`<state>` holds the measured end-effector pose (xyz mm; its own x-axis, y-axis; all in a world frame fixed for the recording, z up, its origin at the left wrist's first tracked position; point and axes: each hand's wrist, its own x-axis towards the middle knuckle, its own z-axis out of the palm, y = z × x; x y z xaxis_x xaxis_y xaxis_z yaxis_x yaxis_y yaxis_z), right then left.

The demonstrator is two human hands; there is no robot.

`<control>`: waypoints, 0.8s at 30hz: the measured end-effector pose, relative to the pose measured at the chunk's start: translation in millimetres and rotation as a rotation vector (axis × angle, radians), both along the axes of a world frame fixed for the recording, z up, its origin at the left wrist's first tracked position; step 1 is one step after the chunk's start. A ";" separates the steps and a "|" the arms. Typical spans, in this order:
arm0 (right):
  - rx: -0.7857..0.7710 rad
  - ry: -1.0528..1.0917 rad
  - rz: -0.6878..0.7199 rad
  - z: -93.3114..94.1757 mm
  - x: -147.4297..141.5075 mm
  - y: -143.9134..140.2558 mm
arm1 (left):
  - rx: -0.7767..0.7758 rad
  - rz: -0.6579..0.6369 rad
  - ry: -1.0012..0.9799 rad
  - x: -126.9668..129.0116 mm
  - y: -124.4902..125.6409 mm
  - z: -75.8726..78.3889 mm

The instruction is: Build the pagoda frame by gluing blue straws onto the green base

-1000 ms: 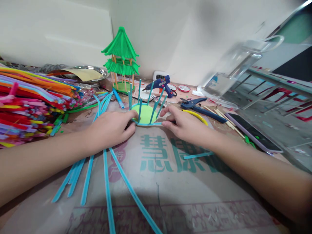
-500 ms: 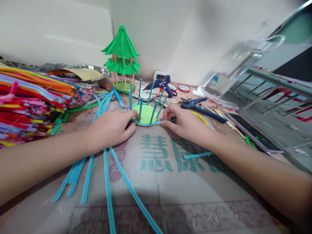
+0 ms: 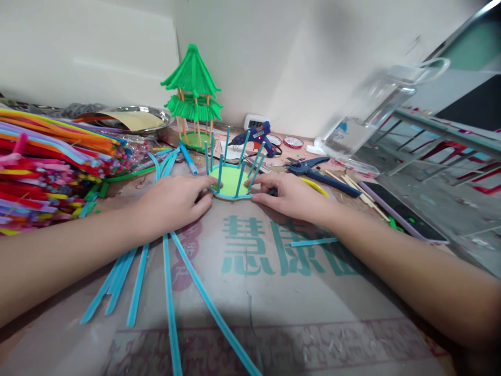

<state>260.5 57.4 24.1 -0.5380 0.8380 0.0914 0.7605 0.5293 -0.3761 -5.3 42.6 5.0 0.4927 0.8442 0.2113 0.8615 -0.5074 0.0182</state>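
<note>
1. Green disc (image 3: 230, 180) with upright blue pipe-cleaner posts (image 3: 221, 169) lies flat on the bench (image 3: 274, 292), toward its far edge, between the two hands.
2. At the bench's left edge a heap of multicoloured pipe cleaners (image 3: 55, 162) is piled, with a metal tray (image 3: 136, 117) behind it.
3. Loose blue pipe cleaners (image 3: 168, 292) fan out across the bench toward its near edge, passing under the left forearm.
4. Left hand (image 3: 172, 201) rests on the bench, its fingers (image 3: 203, 185) curled against the disc's left rim, pinching the blue strand that runs round it.
5. Behind the disc, near the far edge, stands a green pagoda model (image 3: 192, 89).
6. Right hand (image 3: 291, 196) lies at the disc's right rim, thumb and fingers (image 3: 260, 183) closed on the blue strand (image 3: 237, 197).
7. A blue glue gun (image 3: 256, 137) sits beyond, then blue pliers (image 3: 309, 168).
8. A phone (image 3: 403, 211) lies toward the right edge.
</note>
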 end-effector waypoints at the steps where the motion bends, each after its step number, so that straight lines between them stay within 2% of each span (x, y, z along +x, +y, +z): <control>1: -0.011 0.000 -0.007 1.3 -1.8 -2.1 | -0.007 0.002 -0.003 -0.1 0.7 0.5; 6: -0.081 0.003 -0.095 7.8 -13.5 -13.5 | -0.028 0.020 0.020 -1.7 1.6 4.1; 10: -0.101 0.027 -0.125 8.4 -18.2 -16.4 | 0.058 0.078 0.026 -4.6 -7.8 5.7; 14: -0.116 0.038 -0.128 6.6 -17.7 -14.4 | 0.123 -0.006 0.029 -1.2 -20.1 4.8; 16: -0.112 0.040 -0.123 5.7 -16.9 -13.2 | 0.092 -0.050 0.017 2.1 -21.5 3.6; 24: -0.069 0.080 -0.112 2.1 -16.4 -11.1 | 0.012 -0.074 -0.023 4.2 -11.1 1.3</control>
<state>244.1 46.2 26.2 -0.4344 0.8980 0.0704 0.7794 0.4139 -0.4705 -1.1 31.5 6.2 0.5488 0.8028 0.2332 0.8208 -0.5703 0.0316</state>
